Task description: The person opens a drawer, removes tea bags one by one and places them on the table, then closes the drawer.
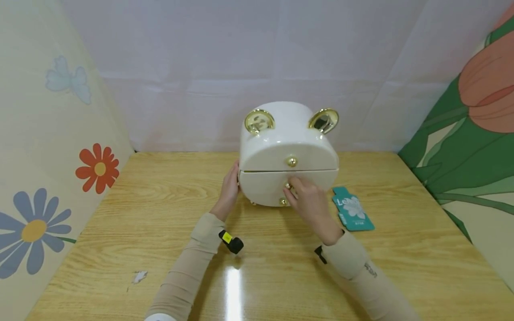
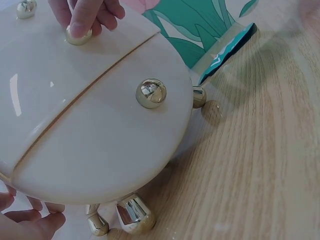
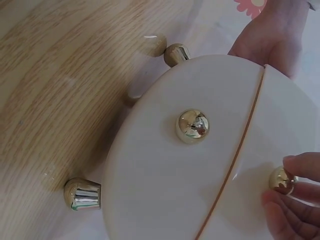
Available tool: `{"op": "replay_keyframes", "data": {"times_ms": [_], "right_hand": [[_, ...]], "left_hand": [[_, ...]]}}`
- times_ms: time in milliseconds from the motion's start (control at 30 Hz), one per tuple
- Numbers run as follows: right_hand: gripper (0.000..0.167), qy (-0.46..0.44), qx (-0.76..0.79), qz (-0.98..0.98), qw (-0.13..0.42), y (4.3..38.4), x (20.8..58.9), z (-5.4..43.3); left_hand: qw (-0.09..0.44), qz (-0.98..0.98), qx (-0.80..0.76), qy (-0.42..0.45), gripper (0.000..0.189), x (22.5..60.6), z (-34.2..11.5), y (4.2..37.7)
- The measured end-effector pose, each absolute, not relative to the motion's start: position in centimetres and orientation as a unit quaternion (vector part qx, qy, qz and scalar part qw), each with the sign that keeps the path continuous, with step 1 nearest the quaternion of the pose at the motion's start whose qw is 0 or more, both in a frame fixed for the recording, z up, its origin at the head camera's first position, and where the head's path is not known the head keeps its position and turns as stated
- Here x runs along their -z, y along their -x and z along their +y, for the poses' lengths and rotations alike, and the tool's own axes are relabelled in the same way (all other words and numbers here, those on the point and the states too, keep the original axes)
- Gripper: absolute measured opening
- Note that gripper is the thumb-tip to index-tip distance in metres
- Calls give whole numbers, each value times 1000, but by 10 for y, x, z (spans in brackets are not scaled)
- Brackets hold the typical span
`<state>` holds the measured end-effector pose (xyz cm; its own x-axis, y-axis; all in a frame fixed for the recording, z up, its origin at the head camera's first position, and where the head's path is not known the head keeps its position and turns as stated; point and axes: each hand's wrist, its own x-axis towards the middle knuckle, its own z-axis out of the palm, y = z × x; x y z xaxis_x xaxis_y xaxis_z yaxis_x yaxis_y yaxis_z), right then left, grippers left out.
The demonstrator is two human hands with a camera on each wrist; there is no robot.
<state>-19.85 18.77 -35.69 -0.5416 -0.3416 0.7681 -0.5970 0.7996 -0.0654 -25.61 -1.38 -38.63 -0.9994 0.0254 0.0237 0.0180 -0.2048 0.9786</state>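
Note:
A rounded white jewelry box (image 1: 267, 156) with gold ears, gold knobs and drawers stands on the table. My right hand (image 1: 310, 198) pinches the middle drawer knob (image 3: 281, 180) between thumb and fingers. Against the box's left side rests my left hand (image 1: 230, 187), its fingertips (image 2: 54, 207) partly behind the edge. Above the pinched knob, the upper knob (image 1: 292, 161) is untouched, as is the lower knob (image 2: 151, 93). A thin dark gap runs under the upper front panel at its left. Short gold feet (image 2: 136, 214) hold the box off the table.
A teal flat packet (image 1: 354, 209) lies on the wooden table (image 1: 168, 200), right of the box. White cloth (image 1: 192, 89) hangs behind, and painted flower panels (image 1: 96, 169) flank both sides. A small pale patch (image 1: 139, 277) marks the table's front left.

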Motion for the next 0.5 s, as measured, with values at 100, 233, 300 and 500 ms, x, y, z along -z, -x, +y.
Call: {"op": "replay_keyframes", "data": {"times_ms": [100,233,300,500], "right_hand": [[21,-276,-163,-858,401,196,357,188],[22,-280,-162,-855,404,194,358,189],[22,-282,-160,-855,405,193,358,190],[23,-292,-158,-844,422,189,360,190]], "left_hand": [[0,631,-776,-22,45,387,-14,256],[-1,631,-775,-26,45,388,-13,256],[0,633,-774,-28,45,388,-14,256],[-2,639,-769,-30,45,389,-15,256]]}}
